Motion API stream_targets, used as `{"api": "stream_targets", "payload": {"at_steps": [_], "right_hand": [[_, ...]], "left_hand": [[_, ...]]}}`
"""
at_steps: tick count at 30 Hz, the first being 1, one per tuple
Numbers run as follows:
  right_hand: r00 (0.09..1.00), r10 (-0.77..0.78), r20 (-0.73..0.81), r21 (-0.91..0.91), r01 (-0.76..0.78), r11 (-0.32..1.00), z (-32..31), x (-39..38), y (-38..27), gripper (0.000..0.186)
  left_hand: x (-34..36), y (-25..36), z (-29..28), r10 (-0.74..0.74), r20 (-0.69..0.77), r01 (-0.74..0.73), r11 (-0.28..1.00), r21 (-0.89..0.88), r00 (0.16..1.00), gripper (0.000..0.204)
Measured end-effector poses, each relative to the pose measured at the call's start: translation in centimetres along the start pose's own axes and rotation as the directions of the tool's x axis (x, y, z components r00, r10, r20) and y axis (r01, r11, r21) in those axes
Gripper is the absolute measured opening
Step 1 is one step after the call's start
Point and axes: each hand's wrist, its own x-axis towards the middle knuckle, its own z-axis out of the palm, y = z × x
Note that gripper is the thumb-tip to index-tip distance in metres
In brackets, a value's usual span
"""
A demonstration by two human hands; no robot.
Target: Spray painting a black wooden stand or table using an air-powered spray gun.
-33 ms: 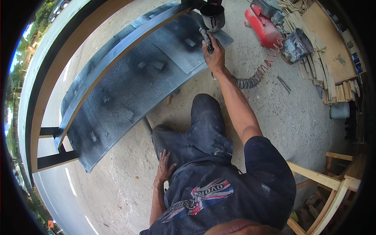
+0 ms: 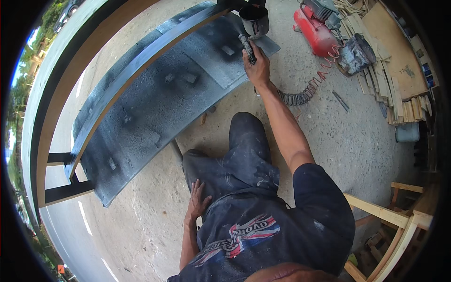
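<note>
My right hand [image 2: 259,70], its arm stretched far out, is wrapped round the handle of a spray gun [image 2: 247,48]. A dark, paint-stained cup [image 2: 255,23] sits at the gun's far end. The gun is above the right end of a long board [image 2: 145,110] covered in uneven dark and blue-grey paint, with several small pale rectangular patches. Lying on my trouser leg near the hip, my left hand [image 2: 198,202] is open with its fingers extended and holds nothing.
A wooden frame [image 2: 127,77] with black-painted parts stands over the board. From near my right wrist a coiled hose [image 2: 300,96] runs toward a red air compressor [image 2: 314,35]. Beside it are a stained bucket [image 2: 355,55] and wood strips [image 2: 397,89]. A timber frame [image 2: 380,209] stands at lower right.
</note>
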Motion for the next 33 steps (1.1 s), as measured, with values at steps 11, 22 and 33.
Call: {"api": "stream_targets", "payload": {"at_steps": [11, 22, 33], "right_hand": [[0.988, 0.132, 0.082, -0.046, -0.129, 0.991, -2.1, -1.9, 0.2, 0.042], [0.994, 0.047, -0.097, -0.016, -0.049, 0.999, -5.8, 0.2, -1.9, 0.041], [0.996, -0.003, 0.092, 0.084, -0.005, 0.996, -7.5, -2.2, -9.6, 0.040]], "left_hand": [[0.4, 6.9, -9.2, -0.160, -0.229, 0.123, 0.978, -0.167, 0.960, 0.045], [-2.9, 19.0, -35.6, 0.718, -0.684, 0.240, 0.646, 0.724, 0.130, 0.060], [-1.0, 11.4, -20.4, 0.344, -0.752, 0.009, 0.907, 0.422, 0.562, 0.029]]}}
